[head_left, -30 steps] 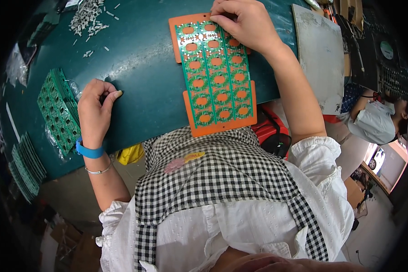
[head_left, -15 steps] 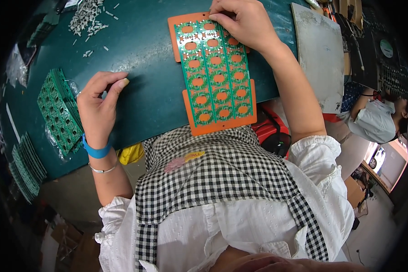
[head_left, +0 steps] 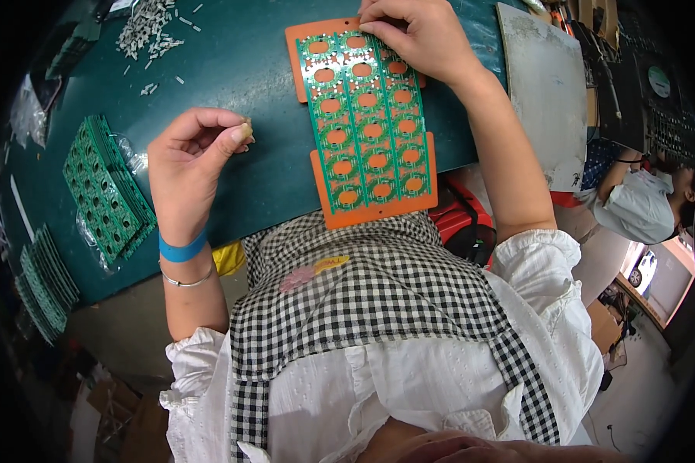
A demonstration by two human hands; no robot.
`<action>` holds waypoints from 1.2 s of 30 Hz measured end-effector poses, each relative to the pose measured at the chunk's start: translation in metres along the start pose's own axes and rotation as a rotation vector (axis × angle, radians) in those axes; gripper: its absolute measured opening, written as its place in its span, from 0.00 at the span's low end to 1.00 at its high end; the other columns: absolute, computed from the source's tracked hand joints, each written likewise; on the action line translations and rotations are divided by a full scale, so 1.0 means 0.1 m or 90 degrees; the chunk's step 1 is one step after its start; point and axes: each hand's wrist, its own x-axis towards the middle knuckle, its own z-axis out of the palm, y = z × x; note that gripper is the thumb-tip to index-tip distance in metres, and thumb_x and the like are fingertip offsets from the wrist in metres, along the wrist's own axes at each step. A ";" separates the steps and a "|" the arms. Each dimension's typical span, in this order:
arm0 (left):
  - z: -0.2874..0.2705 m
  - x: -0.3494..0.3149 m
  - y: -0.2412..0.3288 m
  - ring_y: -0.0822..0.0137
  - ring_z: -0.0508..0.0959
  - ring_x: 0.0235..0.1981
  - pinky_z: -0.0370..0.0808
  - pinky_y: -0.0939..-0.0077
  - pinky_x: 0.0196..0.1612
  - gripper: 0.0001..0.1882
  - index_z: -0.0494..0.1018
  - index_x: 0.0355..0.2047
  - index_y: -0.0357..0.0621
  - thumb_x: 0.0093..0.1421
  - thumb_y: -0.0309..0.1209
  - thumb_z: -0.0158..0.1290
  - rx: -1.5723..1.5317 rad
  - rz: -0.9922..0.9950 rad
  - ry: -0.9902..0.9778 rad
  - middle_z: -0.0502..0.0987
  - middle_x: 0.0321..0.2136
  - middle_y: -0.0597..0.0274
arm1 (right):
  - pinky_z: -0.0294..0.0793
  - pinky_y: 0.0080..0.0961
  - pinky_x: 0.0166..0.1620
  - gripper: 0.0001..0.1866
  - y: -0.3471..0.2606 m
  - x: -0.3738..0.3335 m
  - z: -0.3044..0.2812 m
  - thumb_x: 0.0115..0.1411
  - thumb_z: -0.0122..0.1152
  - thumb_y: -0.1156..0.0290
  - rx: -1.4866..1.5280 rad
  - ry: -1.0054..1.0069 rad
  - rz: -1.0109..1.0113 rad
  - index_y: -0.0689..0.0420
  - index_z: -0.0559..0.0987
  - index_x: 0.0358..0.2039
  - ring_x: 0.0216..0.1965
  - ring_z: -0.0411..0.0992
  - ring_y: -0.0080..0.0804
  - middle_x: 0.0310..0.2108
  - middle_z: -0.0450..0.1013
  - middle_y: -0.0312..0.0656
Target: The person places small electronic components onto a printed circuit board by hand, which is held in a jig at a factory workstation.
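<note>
Green circuit panel (head_left: 367, 116) under right hand (head_left: 417, 38), seemingly pinned.

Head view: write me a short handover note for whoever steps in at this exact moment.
Left hand: raised above the teal mat, thumb and forefinger pinching a tiny pale part.
Right hand: fingertips pressed on the far end of the green circuit panel, which lies on an orange carrier whose near end overhangs the mat edge.
Loose pale parts are piled at the far left; stacks of green panels sit at the left.
How many panel positions are filled is too small to tell; the pinched part is not yet placed.
</note>
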 end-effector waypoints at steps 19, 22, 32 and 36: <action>0.33 0.15 -0.05 0.75 0.78 0.28 0.73 0.86 0.30 0.13 0.75 0.49 0.33 0.65 0.24 0.55 -0.304 -0.096 -0.021 0.82 0.38 0.52 | 0.76 0.29 0.37 0.05 -0.38 0.18 -0.05 0.51 0.67 0.76 -0.031 -0.036 0.069 0.61 0.82 0.30 0.33 0.77 0.37 0.31 0.76 0.42; 0.46 0.15 -0.06 0.76 0.77 0.27 0.72 0.86 0.29 0.13 0.75 0.49 0.33 0.65 0.24 0.55 -0.398 -0.102 -0.028 0.82 0.39 0.53 | 0.76 0.23 0.34 0.09 -0.73 0.16 0.01 0.50 0.72 0.77 -0.010 -0.052 0.112 0.61 0.83 0.33 0.33 0.76 0.27 0.34 0.77 0.38; 0.71 0.03 0.03 0.76 0.78 0.31 0.74 0.84 0.36 0.12 0.77 0.47 0.33 0.63 0.25 0.57 -0.404 -0.025 0.011 0.81 0.34 0.63 | 0.74 0.21 0.46 0.06 -0.86 0.08 0.01 0.55 0.63 0.85 0.193 -0.031 0.166 0.66 0.81 0.34 0.42 0.75 0.28 0.40 0.76 0.43; 0.10 0.11 -0.10 0.65 0.80 0.34 0.76 0.75 0.39 0.05 0.82 0.34 0.41 0.56 0.25 0.61 0.361 0.248 0.181 0.81 0.33 0.59 | 0.73 0.20 0.48 0.05 -0.42 -0.07 -0.36 0.60 0.62 0.80 0.195 -0.025 0.397 0.67 0.79 0.37 0.44 0.74 0.26 0.43 0.76 0.41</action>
